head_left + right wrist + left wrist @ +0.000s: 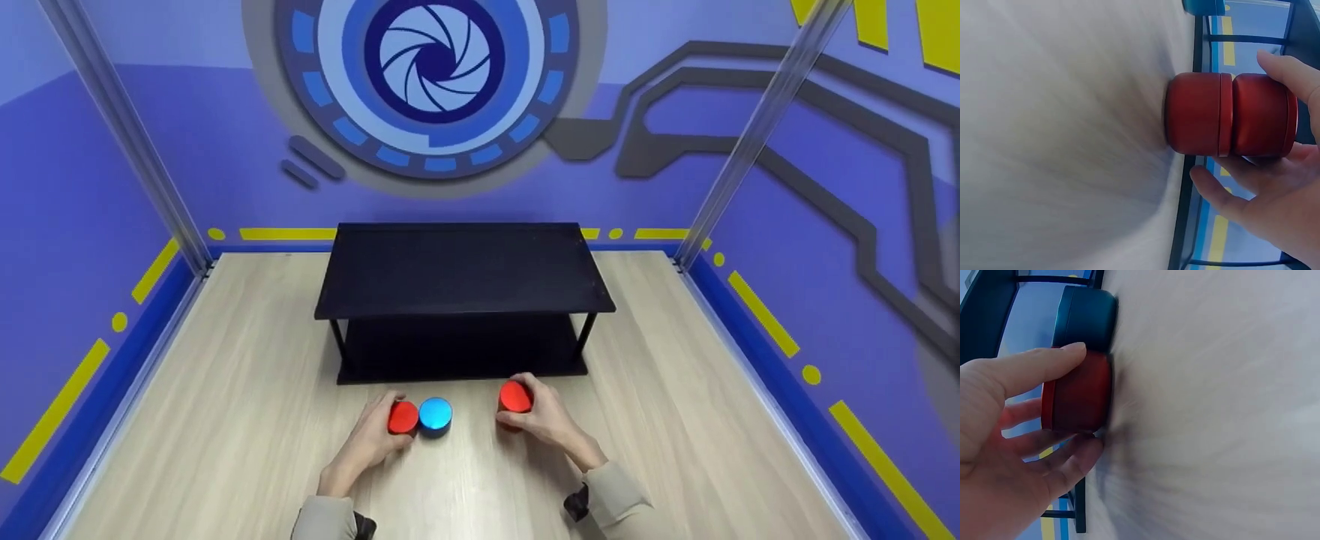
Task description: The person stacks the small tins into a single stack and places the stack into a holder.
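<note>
My left hand [369, 436] holds a small round red tin [403, 418] between thumb and fingers, low at the table's surface. Right beside that tin stands a blue tin [436, 415], and the two look to be touching in the left wrist view. On the other side, my right hand [553, 420] is around the upper red tin [1261, 115] of a stack of two. Beneath it, the lower red tin [1196, 114] rests upright on the table. From the head view, the lower tin is mostly hidden by the upper one and the fingers.
Behind the tins stands a black two-level shelf [465, 270], its lower board [457, 367] close to both hands. The pale wooden table [247, 420] is bordered by blue printed panels at the left, back and right, with metal posts [120, 120] at the corners.
</note>
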Available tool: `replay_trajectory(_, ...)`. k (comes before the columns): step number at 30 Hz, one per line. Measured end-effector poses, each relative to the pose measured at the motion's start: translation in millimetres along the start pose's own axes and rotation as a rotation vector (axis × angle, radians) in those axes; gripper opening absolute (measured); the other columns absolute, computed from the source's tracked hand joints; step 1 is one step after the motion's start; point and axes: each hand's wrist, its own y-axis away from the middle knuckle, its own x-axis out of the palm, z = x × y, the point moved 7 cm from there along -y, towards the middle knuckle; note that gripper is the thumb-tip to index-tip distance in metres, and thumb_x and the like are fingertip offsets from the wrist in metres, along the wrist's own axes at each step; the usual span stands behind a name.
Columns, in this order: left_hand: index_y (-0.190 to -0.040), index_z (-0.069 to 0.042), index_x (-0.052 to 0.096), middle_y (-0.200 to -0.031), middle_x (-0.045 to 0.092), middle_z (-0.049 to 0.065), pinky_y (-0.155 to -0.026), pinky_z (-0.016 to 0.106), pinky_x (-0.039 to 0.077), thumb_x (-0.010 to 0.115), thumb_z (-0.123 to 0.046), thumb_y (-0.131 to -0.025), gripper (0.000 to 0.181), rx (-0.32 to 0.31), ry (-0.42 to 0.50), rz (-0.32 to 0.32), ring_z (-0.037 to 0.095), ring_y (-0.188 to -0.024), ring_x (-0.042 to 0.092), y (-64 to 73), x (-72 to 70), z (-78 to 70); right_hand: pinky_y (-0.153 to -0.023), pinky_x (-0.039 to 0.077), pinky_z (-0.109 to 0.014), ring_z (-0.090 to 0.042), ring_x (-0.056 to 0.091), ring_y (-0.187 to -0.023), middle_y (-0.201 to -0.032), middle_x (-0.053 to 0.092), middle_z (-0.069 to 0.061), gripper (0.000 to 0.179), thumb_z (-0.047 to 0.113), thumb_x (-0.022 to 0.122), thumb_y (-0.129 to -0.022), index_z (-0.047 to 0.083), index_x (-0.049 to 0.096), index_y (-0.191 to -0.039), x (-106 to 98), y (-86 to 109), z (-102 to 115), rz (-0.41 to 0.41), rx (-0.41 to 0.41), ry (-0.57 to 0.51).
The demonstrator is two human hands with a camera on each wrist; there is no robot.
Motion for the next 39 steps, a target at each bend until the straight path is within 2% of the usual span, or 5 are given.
replay_trajectory(7,-0.129,-0.004,0.052,-0.123,0.058,0.018,-0.092,0.051,0.047,0.078,-0.001,-0.070,0.065,-0.017,0.007,-0.008,0.033,-0.110,0.055,-0.4,2.2,1.3,-0.076,0.050,-0.028,-0.019,0.061,-0.090,-0.103,0.068,-0.010,0.053,0.021,0.084,-0.070,0.008,0.059,-0.115,0,-1.6,-2,0.006,-0.005,-0.026)
replay_trajectory(10,-0.130,-0.005,0.051,-0.123,0.059,0.018,-0.092,0.051,0.048,0.077,-0.002,-0.072,0.064,-0.024,0.007,-0.015,0.034,-0.110,0.055,-1.4,-2.0,-2.0,-0.077,0.050,-0.029,-0.020,0.061,-0.091,-0.103,0.068,-0.010,0.054,0.020,0.084,-0.069,0.007,0.060,-0.116,0,-1.8,-3,0.005,0.008,-0.042)
replay_trajectory(16,-0.129,-0.008,0.051,-0.121,0.060,0.015,-0.092,0.050,0.048,0.078,-0.005,-0.074,0.061,0.015,-0.010,-0.052,0.032,-0.109,0.056,-2.7,-16.4,-16.7,-0.080,0.050,-0.029,-0.021,0.061,-0.095,-0.106,0.068,-0.011,0.054,0.017,0.084,-0.070,0.007,0.059,-0.117,4,-0.9,-4,0.007,0.030,-0.093)
replay_trajectory(25,-0.131,-0.008,0.051,-0.126,0.058,0.013,-0.094,0.049,0.048,0.078,-0.009,-0.075,0.062,0.082,-0.017,-0.068,0.030,-0.111,0.053,-11.5,-23.0,-48.3,-0.081,0.049,-0.030,-0.022,0.061,-0.096,-0.107,0.067,-0.011,0.055,0.017,0.084,-0.069,0.006,0.059,-0.117,6,0.5,-6,0.011,0.049,-0.097)
replay_trajectory(39,-0.131,-0.007,0.052,-0.122,0.060,0.011,-0.090,0.044,0.049,0.076,-0.013,-0.077,0.060,0.276,0.030,-0.039,0.028,-0.107,0.057,-31.9,2.2,-111.0,-0.083,0.049,-0.030,-0.021,0.061,-0.095,-0.105,0.068,-0.010,0.054,0.016,0.085,-0.069,0.007,0.060,-0.115,6,-0.4,-12,0.002,0.070,-0.135)
